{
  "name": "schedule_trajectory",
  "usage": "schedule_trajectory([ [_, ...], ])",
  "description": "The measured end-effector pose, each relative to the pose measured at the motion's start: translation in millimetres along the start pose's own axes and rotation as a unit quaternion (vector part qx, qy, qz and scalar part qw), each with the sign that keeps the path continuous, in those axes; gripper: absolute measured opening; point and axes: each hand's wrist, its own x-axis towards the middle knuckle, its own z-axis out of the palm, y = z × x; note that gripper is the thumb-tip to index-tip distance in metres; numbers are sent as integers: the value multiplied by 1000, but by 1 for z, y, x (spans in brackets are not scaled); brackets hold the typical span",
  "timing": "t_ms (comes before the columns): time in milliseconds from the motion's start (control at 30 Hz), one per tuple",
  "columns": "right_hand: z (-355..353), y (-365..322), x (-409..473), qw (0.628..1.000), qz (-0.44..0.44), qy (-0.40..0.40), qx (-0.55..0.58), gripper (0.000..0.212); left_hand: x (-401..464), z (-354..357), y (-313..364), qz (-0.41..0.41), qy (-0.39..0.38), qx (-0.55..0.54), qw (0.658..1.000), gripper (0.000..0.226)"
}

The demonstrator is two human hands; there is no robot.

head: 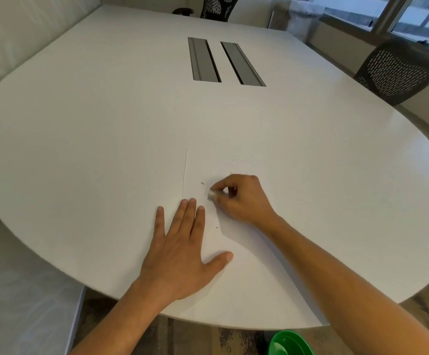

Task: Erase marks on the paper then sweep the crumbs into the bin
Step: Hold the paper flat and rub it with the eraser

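Observation:
A white sheet of paper (208, 165) lies on the white table (93, 124), hard to tell from it except for its left edge. My left hand (180, 254) lies flat on the paper's left part, fingers spread. My right hand (239, 198) pinches a small white eraser (211, 195) against the paper just right of my left fingertips. A few short dark crumbs or marks (202, 183) are scattered around the eraser, one lower (216, 227). A green bin (290, 343) stands on the floor below the table's near edge.
Two grey cable slots (223, 61) are set in the table's middle. Dark mesh chairs stand at the far end (218, 6) and at the right (398, 70). A white padded bench (16, 34) runs along the left.

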Motion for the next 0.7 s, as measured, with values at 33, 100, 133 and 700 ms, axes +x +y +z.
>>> schedule_trajectory([
  [33,0,3,11,1000,17,10,3,11,0,0,-1,0,-1,0,1000,99],
  [100,-2,11,34,998,54,30,9,11,0,0,-1,-4,-4,0,1000,100],
  [133,-3,15,44,997,69,41,13,11,0,-1,0,-5,-5,1,1000,100],
  [700,4,-5,-23,999,-30,-24,-31,12,2,2,0,-4,3,-2,1000,102],
])
